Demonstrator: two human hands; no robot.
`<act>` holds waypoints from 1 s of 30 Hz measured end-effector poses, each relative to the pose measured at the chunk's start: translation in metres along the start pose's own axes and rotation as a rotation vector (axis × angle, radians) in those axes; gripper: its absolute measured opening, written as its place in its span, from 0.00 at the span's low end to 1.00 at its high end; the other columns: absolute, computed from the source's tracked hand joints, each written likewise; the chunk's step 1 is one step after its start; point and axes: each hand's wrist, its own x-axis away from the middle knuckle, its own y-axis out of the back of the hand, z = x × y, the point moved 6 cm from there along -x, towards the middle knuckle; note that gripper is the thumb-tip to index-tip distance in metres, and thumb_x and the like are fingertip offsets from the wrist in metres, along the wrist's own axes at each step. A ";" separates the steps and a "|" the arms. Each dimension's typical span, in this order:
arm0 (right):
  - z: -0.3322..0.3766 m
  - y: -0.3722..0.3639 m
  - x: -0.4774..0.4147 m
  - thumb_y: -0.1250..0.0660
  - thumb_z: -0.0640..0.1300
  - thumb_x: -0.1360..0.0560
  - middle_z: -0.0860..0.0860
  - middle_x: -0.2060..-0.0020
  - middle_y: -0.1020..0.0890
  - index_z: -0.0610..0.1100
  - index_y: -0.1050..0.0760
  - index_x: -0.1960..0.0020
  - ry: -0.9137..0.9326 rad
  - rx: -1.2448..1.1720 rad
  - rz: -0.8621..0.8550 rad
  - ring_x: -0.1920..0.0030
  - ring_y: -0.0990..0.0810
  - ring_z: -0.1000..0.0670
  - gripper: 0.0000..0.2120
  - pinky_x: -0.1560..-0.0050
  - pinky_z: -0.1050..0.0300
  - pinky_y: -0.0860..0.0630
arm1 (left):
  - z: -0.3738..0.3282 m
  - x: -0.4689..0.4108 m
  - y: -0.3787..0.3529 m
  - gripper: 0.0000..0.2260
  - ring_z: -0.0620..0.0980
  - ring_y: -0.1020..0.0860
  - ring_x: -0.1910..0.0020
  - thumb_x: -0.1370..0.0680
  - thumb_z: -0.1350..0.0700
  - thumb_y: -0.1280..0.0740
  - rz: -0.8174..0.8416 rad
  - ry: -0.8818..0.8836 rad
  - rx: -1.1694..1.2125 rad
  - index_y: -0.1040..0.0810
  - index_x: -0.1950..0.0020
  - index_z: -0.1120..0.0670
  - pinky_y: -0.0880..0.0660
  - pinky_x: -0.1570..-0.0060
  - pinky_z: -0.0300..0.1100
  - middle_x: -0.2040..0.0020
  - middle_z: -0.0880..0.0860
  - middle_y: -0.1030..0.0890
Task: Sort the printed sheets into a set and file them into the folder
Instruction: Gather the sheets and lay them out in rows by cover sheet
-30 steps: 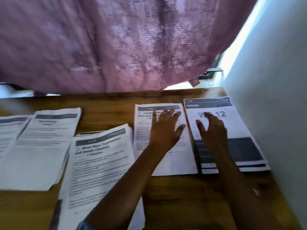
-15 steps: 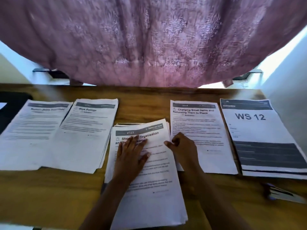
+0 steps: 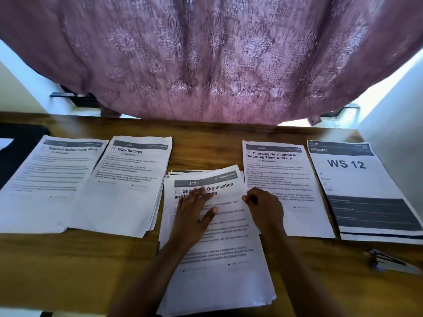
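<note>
A stack of printed sheets headed "2723 Shoe Rack Organization" (image 3: 219, 259) lies in the middle of the wooden table, nearest me. My left hand (image 3: 194, 213) rests flat on its top sheet with fingers spread. My right hand (image 3: 263, 208) pinches the right edge of that top sheet. Other piles lie in a row: "Replace Bottle Pump Head" (image 3: 45, 181), "Wipe Railings" (image 3: 128, 186), "Charging Small Items" (image 3: 288, 184) and the "WS 12" kitchen sheets (image 3: 361, 191). I cannot make out a folder.
The wooden table (image 3: 68, 271) runs across the view. A pink patterned curtain (image 3: 210, 56) hangs behind it. A white wall (image 3: 398, 143) stands at the right. A dark object (image 3: 13, 152) sits at far left, and a small dark item (image 3: 386, 261) lies near the right front edge.
Both hands left the right-hand piles and came to the middle stack. In the last half second they have barely moved; my right hand keeps its pinch on the sheet edge.
</note>
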 end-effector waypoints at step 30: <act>0.013 -0.020 0.030 0.40 0.37 0.23 0.45 0.46 0.23 0.42 0.29 0.38 0.055 0.210 -0.142 0.49 0.23 0.44 0.14 0.60 0.52 0.27 | 0.046 -0.026 0.079 0.11 0.57 0.17 0.58 0.24 0.57 0.30 0.087 0.739 0.765 0.21 0.46 0.61 0.23 0.46 0.52 0.58 0.59 0.15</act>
